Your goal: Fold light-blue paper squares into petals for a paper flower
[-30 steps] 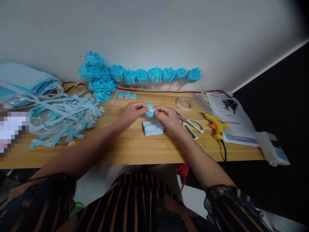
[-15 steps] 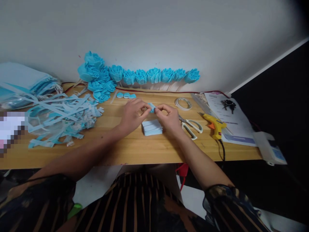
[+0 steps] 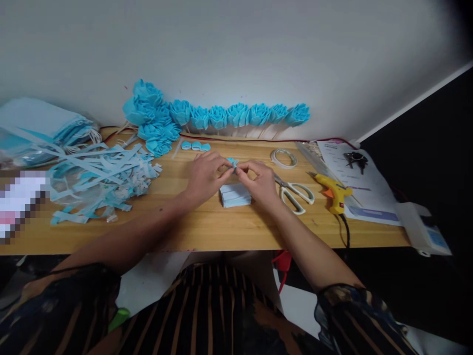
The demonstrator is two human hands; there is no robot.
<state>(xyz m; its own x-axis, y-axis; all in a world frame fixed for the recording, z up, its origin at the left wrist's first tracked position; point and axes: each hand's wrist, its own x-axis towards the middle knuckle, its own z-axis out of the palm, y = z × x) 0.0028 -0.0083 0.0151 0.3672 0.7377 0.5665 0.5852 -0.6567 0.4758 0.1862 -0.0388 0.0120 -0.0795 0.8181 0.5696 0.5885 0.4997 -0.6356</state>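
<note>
Between my fingertips is a small blue fabric piece [image 3: 232, 161], partly covered by the fingers. My left hand [image 3: 207, 172] pinches its left side, while my right hand [image 3: 258, 178] pinches the right side. Just below them lies a stack of pale blue fabric pieces [image 3: 235, 195] on the wooden table. Three small folded blue pieces [image 3: 195, 146] sit in a row behind my left hand. Scissors [image 3: 295, 192] with white handles rest beside my right wrist.
Blue fabric flowers [image 3: 236, 115] on sticks lean along the wall. Fabric scraps [image 3: 107, 172] and a bag of face masks [image 3: 40, 125] occupy the left. At right are a tape roll [image 3: 284, 158], a yellow glue gun [image 3: 334, 192], keys [image 3: 356, 160] and papers [image 3: 365, 197].
The small blue piece, flatter before, now looks bunched or folded between my fingertips. My fingers have drawn slightly closer together. The whole view has shifted a little.
</note>
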